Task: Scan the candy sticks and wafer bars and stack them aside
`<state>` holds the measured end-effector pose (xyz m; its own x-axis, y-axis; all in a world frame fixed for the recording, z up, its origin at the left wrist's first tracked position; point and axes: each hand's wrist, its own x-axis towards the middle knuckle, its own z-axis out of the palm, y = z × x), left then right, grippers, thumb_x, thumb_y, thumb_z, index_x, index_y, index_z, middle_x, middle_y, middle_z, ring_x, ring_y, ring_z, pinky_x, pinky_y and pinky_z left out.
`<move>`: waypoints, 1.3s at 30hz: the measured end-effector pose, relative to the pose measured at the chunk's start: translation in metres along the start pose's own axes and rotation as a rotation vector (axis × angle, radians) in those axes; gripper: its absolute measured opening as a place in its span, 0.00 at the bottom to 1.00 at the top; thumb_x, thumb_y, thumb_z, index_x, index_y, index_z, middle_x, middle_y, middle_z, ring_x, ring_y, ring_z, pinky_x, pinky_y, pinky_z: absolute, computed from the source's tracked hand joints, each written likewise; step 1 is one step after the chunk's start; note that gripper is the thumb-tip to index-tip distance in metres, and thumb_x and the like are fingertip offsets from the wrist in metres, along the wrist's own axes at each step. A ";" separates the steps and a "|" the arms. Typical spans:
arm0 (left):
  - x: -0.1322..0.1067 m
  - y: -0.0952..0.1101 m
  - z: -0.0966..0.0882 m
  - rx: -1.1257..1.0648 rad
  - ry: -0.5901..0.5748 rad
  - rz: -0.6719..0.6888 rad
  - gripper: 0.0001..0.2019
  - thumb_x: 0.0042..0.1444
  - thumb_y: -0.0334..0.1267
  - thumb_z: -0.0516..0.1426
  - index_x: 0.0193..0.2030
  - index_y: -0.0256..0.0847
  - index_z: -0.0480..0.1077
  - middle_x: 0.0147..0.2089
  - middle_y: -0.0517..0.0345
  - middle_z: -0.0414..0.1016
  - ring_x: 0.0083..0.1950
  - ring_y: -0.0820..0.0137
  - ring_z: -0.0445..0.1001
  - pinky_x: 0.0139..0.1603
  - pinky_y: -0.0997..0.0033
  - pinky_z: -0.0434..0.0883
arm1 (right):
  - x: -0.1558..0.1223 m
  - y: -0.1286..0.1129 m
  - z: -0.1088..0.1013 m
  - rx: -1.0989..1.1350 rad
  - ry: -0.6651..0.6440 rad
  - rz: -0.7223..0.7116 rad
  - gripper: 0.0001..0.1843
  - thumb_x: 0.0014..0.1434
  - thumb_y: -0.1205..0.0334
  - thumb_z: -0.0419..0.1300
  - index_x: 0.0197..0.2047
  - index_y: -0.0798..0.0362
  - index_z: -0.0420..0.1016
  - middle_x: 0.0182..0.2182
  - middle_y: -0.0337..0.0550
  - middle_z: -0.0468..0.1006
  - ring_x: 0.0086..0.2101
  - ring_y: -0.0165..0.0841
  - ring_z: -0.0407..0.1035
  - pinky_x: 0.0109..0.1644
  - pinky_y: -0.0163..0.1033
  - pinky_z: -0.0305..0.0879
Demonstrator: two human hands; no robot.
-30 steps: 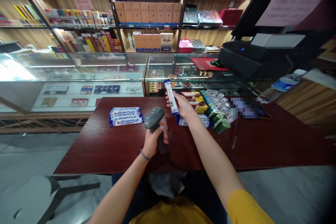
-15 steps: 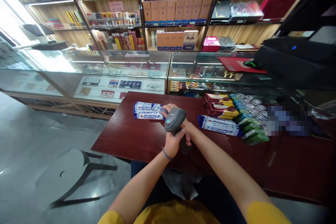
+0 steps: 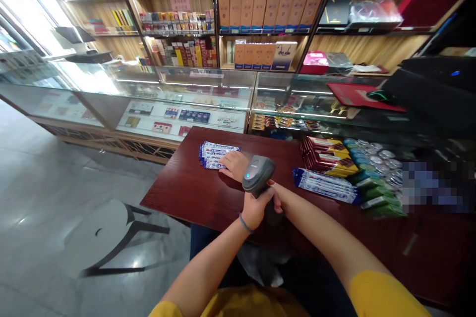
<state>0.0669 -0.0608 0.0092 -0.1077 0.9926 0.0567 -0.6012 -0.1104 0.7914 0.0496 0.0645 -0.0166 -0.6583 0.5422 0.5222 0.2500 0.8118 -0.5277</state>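
Left grip point(image 3: 259, 206) clasps the scanner point(image 3: 259, 172); packets point(image 3: 213, 152) lie partly under right grip point(image 3: 237, 164), closure unclear.

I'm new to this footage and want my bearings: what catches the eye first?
First comes the dark scanner, held up in the left hand near mid-view. Just beyond it, the right hand touches the left-hand pile of blue-and-white packets. Farther right on the red-brown table, yellow-and-brown packs stand out.
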 end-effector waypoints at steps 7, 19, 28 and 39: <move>-0.008 -0.004 -0.007 -0.010 0.044 0.026 0.24 0.56 0.56 0.65 0.47 0.40 0.66 0.23 0.61 0.71 0.21 0.67 0.71 0.26 0.65 0.72 | 0.031 0.016 0.013 -0.165 -0.216 -0.175 0.13 0.70 0.54 0.61 0.53 0.51 0.77 0.53 0.47 0.77 0.50 0.38 0.74 0.56 0.51 0.73; -0.014 -0.001 -0.010 -0.017 0.057 0.072 0.23 0.58 0.54 0.65 0.46 0.40 0.64 0.24 0.61 0.72 0.20 0.70 0.70 0.25 0.70 0.71 | 0.059 0.042 0.011 -0.371 -0.195 -0.208 0.13 0.69 0.57 0.63 0.53 0.53 0.76 0.48 0.48 0.78 0.50 0.42 0.71 0.56 0.52 0.67; -0.013 -0.002 -0.011 -0.061 0.101 0.118 0.20 0.60 0.50 0.64 0.47 0.39 0.64 0.25 0.61 0.72 0.20 0.71 0.71 0.25 0.72 0.72 | 0.068 0.046 0.001 -0.484 -0.220 -0.204 0.14 0.68 0.58 0.64 0.54 0.53 0.77 0.45 0.51 0.78 0.48 0.45 0.66 0.52 0.47 0.57; -0.012 -0.001 -0.011 -0.053 0.096 0.132 0.16 0.62 0.46 0.62 0.47 0.40 0.63 0.25 0.62 0.72 0.20 0.71 0.70 0.25 0.72 0.73 | 0.035 0.024 -0.049 -0.457 -0.105 -0.117 0.14 0.67 0.61 0.64 0.54 0.55 0.75 0.49 0.52 0.78 0.51 0.46 0.68 0.53 0.47 0.62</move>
<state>0.0602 -0.0734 0.0006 -0.2616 0.9602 0.0975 -0.6175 -0.2441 0.7478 0.0671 0.1140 0.0216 -0.7630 0.4360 0.4772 0.4410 0.8909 -0.1088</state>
